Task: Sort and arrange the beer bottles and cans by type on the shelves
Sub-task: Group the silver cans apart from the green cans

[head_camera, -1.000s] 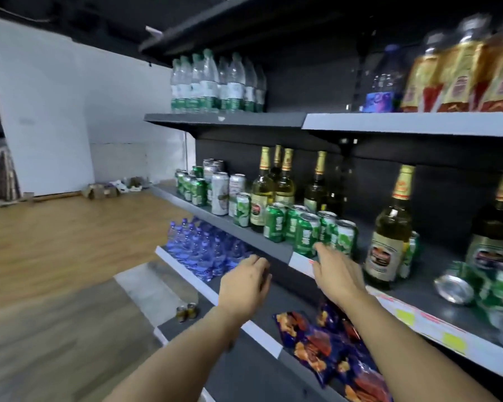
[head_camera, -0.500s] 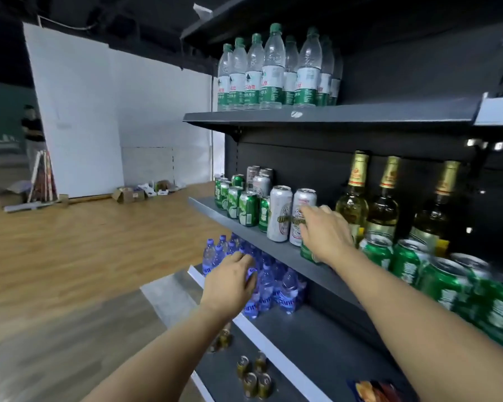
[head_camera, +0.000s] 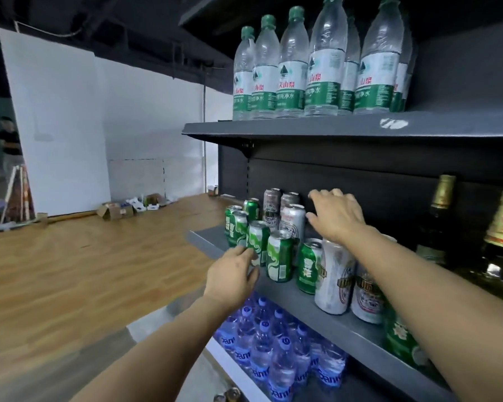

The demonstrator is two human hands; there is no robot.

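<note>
Head view: middle shelf (head_camera: pixel 325 310) of a dark store rack, seen from its left end; beer cans stand mixed along the front edge, hence the sorting in hand.
Left hand (head_camera: pixel 230 278): raised to the front row; fingertips touch a green can (head_camera: pixel 257 242), apparently to take or steady it; a closed grasp is not visible.
Right hand (head_camera: pixel 336 217): released, fingers spread, hovering over the rear of the can group just beside a tall silver can (head_camera: pixel 293 220); holding nothing; judged to be reaching for the next can to regroup.
Green cans (head_camera: pixel 279 256): clustered at the left end and front, short type together.
Silver cans (head_camera: pixel 334 281): tall type, some at the rear, two forward beneath the right forearm; types thus not yet separated.
Beer bottles (head_camera: pixel 439 221): upright at the right, against the back panel, gold foil necks.
Upper shelf (head_camera: pixel 302 127): green-labelled water bottles (head_camera: pixel 291 68).
Lower shelf: blue-capped water bottles (head_camera: pixel 273 349); not part of the task.
</note>
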